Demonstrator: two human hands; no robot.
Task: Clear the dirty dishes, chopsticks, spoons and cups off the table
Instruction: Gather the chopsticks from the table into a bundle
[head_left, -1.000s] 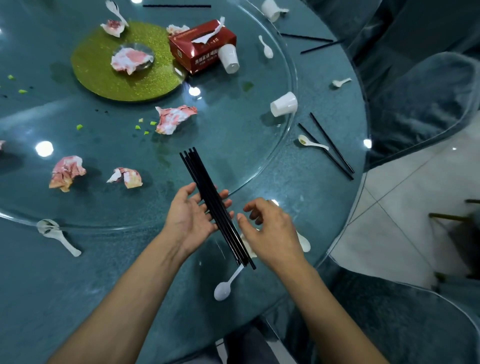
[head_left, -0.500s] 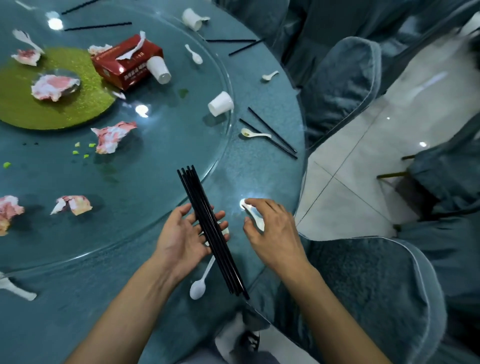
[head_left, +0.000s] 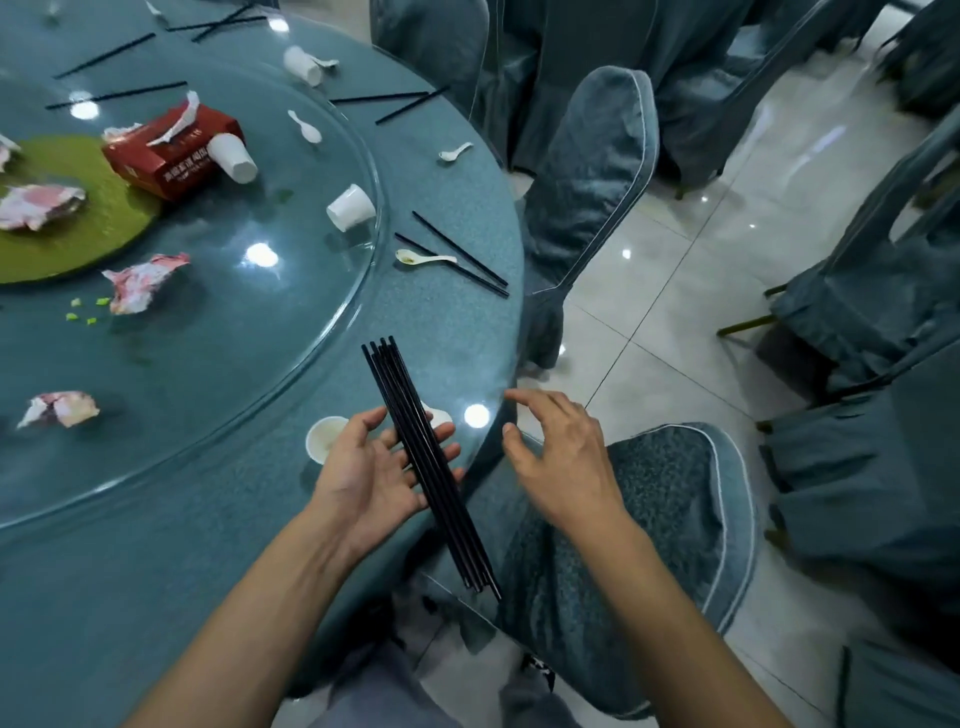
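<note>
— What is on the left of the table?

— Crumpled napkins lie on the glass turntable, along with a green mat. There is also a red tissue box with a tipped cup just beside it.

— And further along?

— A second cup lies on its side by the turntable's rim. Then a spoon touches a loose pair of chopsticks near the table edge.

— The hands?

— An upright cup stands just beside the left hand. That hand is palm up with its fingers stretched out. A bundle of black chopsticks lies across them, carried rather than clasped, and its near end pokes out past the table edge. The right hand is spread, with its fingers loosely bent and holding nothing. It is over the table edge and a chair.
</note>
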